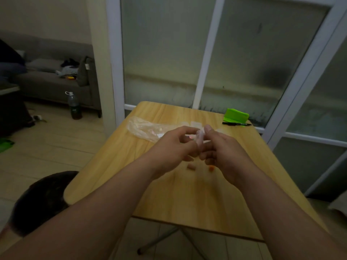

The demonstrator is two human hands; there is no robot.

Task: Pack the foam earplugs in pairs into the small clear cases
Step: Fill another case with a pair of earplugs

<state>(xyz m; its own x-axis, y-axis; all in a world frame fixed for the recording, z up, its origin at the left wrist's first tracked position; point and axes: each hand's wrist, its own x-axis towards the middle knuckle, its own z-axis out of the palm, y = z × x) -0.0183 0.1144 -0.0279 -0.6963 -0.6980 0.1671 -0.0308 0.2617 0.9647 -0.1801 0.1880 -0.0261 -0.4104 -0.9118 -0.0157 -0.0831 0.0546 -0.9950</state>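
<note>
Toward the far left edge of the counter (116,166) lies a crumpled clear plastic bag (144,128), with what may be a few earplugs inside it, though that is too blurred to be sure. The left hand (174,147) and the right hand (223,149) meet above the middle of the counter, fingers (189,131) of both pinched together on a small clear case (199,138) held between them; whether its lid is open cannot be told. Below the hands, on the bare wood, sit two loose earplugs: a pale one (191,167) and an orange one (211,168), near each other but apart. Near the far right corner lie a black pen (236,124) and a green object (237,115).

The step in hand looks like opening or closing the case. Next would probably be to free one hand and pick up that loose pair.
</note>
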